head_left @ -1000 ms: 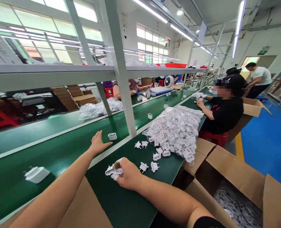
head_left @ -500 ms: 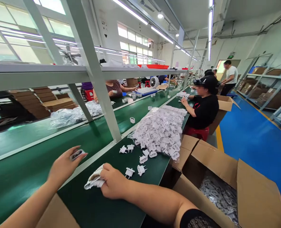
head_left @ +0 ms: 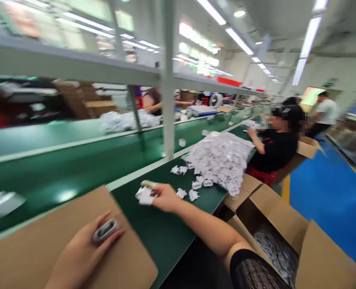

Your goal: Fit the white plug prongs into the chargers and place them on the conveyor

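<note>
Left hand [head_left: 81, 251] grip pinching small housing [head_left: 105, 230] over cardboard [head_left: 45, 241]; right hand [head_left: 166, 196] clasping white plug parts [head_left: 144, 196], ready to hand.

A clear bag of white parts [head_left: 221, 157] lay on the green bench [head_left: 162, 237], with an open cardboard box [head_left: 289, 237] just right of the bench and a seated person in black [head_left: 279, 140] beyond the bag.
</note>
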Motion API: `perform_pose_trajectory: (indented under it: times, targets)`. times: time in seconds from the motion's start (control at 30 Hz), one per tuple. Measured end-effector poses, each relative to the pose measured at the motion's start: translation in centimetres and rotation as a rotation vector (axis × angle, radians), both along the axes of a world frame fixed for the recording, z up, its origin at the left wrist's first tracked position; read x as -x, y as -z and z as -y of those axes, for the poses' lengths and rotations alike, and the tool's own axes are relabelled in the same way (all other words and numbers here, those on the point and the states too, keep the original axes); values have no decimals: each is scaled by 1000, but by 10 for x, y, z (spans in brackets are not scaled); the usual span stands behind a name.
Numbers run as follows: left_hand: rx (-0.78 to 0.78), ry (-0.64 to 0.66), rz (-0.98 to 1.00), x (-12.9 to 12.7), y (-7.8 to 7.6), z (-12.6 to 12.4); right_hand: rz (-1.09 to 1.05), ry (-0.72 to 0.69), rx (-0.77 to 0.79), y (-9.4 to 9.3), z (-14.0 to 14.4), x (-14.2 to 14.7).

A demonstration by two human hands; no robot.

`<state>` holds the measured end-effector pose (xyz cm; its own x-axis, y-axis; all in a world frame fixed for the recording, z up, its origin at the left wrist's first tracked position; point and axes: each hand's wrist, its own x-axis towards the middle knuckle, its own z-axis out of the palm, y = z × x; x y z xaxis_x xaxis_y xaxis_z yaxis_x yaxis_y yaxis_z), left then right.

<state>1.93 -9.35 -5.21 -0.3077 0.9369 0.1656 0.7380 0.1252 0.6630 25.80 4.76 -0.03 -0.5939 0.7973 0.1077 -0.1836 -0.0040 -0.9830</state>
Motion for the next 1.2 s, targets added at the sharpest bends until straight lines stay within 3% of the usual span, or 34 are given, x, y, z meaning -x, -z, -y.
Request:
perform_pose_trajectory:
  times: [0.07,0.17,0.37,0.6,0.77,0.83,0.93,1.0,1.2]
  targets:
    - [-57,-9,209,-17,-18,7,-5,-29,107,-13,9,-2]
    - [-86,51,314,-17,-31,5,75,-77,151,-31,15,-3]
    - [-219,105,340,-12,-26,10,202,-134,148,-39,28,12]
    - [-266,142,355,-11,-24,9,333,-77,-88,-33,39,34]
    - [-291,155,356,-9,-23,9,394,-185,-183,-38,39,39]
    - [-289,158,359,-8,-22,9,447,-178,-344,-42,39,42]
    - [-292,157,362,-8,-20,9,519,-76,-758,-47,40,50]
    - [-289,159,365,-7,-19,8,529,-85,-943,-48,40,56]
    - [-290,178,379,-5,-18,6,588,-192,-1116,-37,35,67]
